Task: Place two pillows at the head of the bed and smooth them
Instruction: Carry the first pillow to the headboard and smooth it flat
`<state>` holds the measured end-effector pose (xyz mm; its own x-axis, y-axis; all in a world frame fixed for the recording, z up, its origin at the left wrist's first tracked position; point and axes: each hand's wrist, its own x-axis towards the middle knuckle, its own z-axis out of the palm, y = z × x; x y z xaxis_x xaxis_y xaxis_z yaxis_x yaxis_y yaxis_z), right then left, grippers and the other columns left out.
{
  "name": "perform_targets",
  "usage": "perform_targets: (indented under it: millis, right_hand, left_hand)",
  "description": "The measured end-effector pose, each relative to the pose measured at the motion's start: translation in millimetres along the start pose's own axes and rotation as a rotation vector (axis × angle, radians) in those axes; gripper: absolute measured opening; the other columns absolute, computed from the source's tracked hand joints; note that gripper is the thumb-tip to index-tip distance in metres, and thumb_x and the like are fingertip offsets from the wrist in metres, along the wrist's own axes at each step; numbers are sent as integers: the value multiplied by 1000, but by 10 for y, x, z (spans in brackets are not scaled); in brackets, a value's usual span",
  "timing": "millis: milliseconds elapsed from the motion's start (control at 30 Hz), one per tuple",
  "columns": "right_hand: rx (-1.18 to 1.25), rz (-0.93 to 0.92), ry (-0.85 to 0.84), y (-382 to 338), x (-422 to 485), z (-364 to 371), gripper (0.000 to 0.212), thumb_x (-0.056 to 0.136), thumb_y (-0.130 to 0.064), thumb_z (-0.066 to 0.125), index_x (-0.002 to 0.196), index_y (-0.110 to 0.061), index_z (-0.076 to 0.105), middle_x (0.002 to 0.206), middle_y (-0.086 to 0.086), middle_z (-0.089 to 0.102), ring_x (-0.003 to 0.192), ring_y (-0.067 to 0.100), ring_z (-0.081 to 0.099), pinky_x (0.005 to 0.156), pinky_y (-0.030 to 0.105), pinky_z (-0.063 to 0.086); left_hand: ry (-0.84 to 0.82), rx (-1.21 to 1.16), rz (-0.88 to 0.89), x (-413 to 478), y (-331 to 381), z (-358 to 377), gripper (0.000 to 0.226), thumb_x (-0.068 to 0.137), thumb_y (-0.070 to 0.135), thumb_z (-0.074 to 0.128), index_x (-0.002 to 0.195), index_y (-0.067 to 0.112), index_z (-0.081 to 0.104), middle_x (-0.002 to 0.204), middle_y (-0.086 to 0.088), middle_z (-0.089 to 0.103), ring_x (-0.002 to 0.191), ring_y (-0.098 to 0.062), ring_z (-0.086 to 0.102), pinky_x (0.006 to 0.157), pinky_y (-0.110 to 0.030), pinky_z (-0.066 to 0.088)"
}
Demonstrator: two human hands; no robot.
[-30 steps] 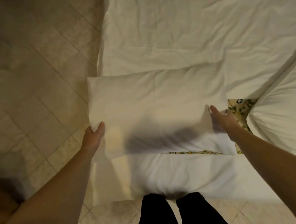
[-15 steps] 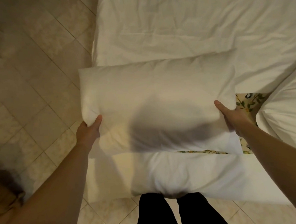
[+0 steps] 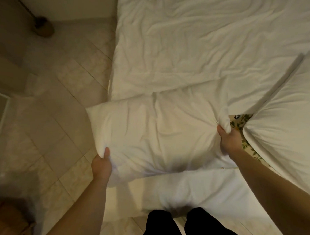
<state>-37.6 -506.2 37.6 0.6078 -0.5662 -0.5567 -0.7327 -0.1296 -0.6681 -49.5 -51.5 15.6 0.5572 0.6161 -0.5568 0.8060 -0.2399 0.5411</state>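
Note:
A white pillow (image 3: 160, 135) is held flat in front of me, over the near edge of the bed (image 3: 209, 46). My left hand (image 3: 101, 165) grips its left edge, thumb on top. My right hand (image 3: 230, 139) pinches a bunch of its right edge, and the cloth creases towards that grip. A second white pillow (image 3: 287, 127) lies at the right, partly out of frame. Under the held pillow, white bedding (image 3: 191, 191) hangs over the bed's edge against my legs.
Beige tiled floor (image 3: 56, 123) runs along the bed's left side. A dark round object (image 3: 42, 26) stands on the floor at the far left. A floral patterned cloth (image 3: 240, 123) shows between the two pillows. My dark trouser legs (image 3: 186, 226) touch the bed's edge.
Both hands have closed tighter on the pillow's sides and the right edge is now bunched. The pillow has moved slightly forward, and the view has tilted up to show more of the bed.

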Motion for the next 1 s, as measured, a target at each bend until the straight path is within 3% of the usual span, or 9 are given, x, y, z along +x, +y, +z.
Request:
perform_targets:
  millis: [167, 333, 467, 600, 667, 767, 867, 1000]
  right_hand:
    - [66, -109, -27, 19, -487, -512, 37, 99, -35, 60, 113, -1, 64, 101, 13, 67, 94, 31, 61, 80, 34, 40]
    - [68, -190, -59, 175, -871, -980, 21, 99, -29, 60, 103, -8, 63, 89, 5, 65, 95, 31, 62, 78, 32, 40]
    - [82, -218, -85, 244, -1096, -1252, 29, 99, -26, 60, 104, 2, 64, 100, 24, 68, 97, 40, 63, 79, 41, 47]
    - [72, -267, -138, 270, -1261, -1464, 25, 99, -29, 61, 100, -4, 64, 86, 4, 65, 92, 34, 63, 68, 34, 44]
    - [61, -279, -149, 295, -1309, -1516, 30, 99, -31, 60, 102, -1, 64, 85, 4, 64, 88, 31, 62, 66, 32, 43]
    - [50, -323, -158, 253, -1446, -1523, 36, 98, -34, 61, 104, 1, 64, 87, 8, 65, 85, 30, 61, 63, 30, 42]
    - [20, -338, -178, 247, -1665, -1465, 30, 98, -32, 60, 103, -2, 63, 83, 4, 62, 79, 25, 57, 72, 35, 39]
    - [6, -403, -177, 272, -1967, -1298, 38, 97, -34, 61, 107, 3, 63, 94, 15, 66, 91, 36, 62, 76, 36, 41]
  left_hand:
    - [24, -28, 56, -707, 24, -401, 60, 96, 51, 58, 122, -2, 64, 118, -23, 67, 108, -40, 64, 89, -40, 50]
    - [2, -63, 114, -1339, -157, -684, 53, 98, 48, 57, 122, 1, 64, 111, -18, 66, 103, -37, 64, 84, -39, 49]
    - [41, -94, 136, -1807, -366, -843, 54, 99, 47, 55, 127, 1, 62, 118, -21, 66, 102, -35, 61, 88, -42, 49]
    - [77, -185, 132, -2237, -566, -1002, 55, 99, 46, 56, 126, -1, 61, 117, -19, 65, 100, -32, 60, 87, -38, 48]
    - [91, -209, 130, -2382, -662, -1095, 56, 99, 47, 55, 127, -2, 60, 119, -20, 65, 96, -29, 57, 85, -36, 45]
    - [124, -275, 138, -2577, -778, -1241, 58, 100, 45, 55, 132, -3, 58, 127, -23, 62, 109, -36, 59, 88, -34, 42]
    - [160, -324, 124, -2709, -969, -1417, 59, 100, 44, 55, 135, -4, 55, 130, -23, 60, 120, -38, 57, 88, -32, 38]
    - [178, -379, 112, -2775, -1277, -1774, 58, 100, 45, 55, 131, -4, 58, 103, -10, 61, 102, -32, 58, 84, -32, 39]
